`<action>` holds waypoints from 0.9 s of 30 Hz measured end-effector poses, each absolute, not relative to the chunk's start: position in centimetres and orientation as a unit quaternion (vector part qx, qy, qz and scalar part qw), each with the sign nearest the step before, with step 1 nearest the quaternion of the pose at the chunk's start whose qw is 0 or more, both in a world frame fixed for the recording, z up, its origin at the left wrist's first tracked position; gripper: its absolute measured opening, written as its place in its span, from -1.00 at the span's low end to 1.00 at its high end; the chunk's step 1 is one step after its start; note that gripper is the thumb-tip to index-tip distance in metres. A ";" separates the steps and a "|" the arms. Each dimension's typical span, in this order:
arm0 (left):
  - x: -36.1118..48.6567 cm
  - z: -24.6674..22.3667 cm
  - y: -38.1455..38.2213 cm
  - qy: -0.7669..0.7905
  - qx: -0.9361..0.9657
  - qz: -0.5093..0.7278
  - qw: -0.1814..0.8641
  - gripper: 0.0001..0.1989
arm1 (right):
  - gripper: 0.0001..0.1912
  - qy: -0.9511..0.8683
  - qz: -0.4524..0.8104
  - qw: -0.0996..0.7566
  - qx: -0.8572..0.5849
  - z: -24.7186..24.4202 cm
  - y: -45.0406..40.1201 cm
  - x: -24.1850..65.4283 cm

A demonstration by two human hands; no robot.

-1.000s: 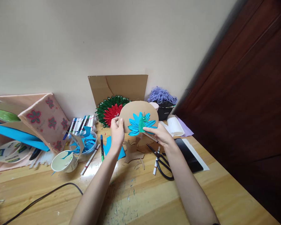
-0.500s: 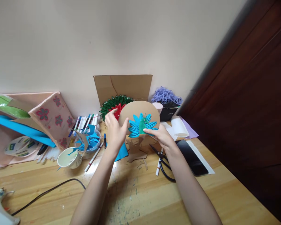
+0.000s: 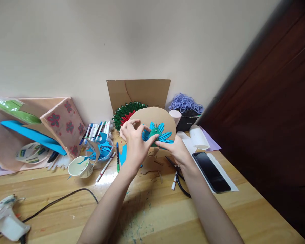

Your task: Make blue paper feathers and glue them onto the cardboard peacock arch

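Wooden table (image 3: pixel 167 220): glue gun (image 3: pixel 8 217) is on it, at near left.
My right hand (image 3: pixel 179 152): it clamps the lower right edge of the rounded cardboard (image 3: pixel 155 114), thumb in front.
My left hand (image 3: pixel 136 137): thumb and forefinger touch the green bird (image 3: pixel 155 131); whether they pinch it, I cannot tell.
Cardboard: held above the table, with blue petals (image 3: pixel 165 136) beside the bird.
Behind: brown board (image 3: pixel 144 91), upright against the wall (image 3: pixel 142 40).

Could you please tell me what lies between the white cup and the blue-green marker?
In the head view, a white marker lies slantwise between the white cup and the blue-green marker, with the bowl of blue scraps just behind.
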State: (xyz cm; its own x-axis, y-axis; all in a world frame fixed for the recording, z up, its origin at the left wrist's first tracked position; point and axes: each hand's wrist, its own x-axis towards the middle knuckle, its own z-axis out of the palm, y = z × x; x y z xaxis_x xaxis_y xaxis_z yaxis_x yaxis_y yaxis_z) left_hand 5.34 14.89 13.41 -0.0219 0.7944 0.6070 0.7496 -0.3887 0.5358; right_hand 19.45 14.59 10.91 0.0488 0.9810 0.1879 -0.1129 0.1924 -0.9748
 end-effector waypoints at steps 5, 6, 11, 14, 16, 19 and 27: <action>5.6 13.4 14.8 0.572 0.671 0.469 0.055 -0.83 | -0.55 -0.500 0.498 0.570 -0.421 10.9 14.4 19.7; 5.6 13.4 14.8 0.575 0.664 0.474 0.061 -0.83 | -0.56 -0.498 0.499 0.571 -0.421 10.8 14.4 19.7; 5.9 13.8 14.6 0.579 0.632 0.506 0.093 -0.85 | -0.56 -0.500 0.493 0.578 -0.415 11.0 14.3 19.7; 6.0 13.9 14.5 0.579 0.614 0.521 0.124 -0.84 | -0.52 -0.496 0.500 0.574 -0.417 11.2 14.2 19.7; 6.0 14.0 14.5 0.580 0.608 0.523 0.144 -0.83 | -0.50 -0.493 0.508 0.570 -0.418 11.2 14.2 19.7; 5.9 14.1 14.5 0.579 0.603 0.523 0.165 -0.83 | -0.49 -0.492 0.509 0.572 -0.415 11.2 14.2 19.8; 4.7 14.7 14.8 0.568 0.607 0.522 0.189 -0.85 | -0.51 -0.513 0.509 0.556 -0.411 11.0 14.3 20.0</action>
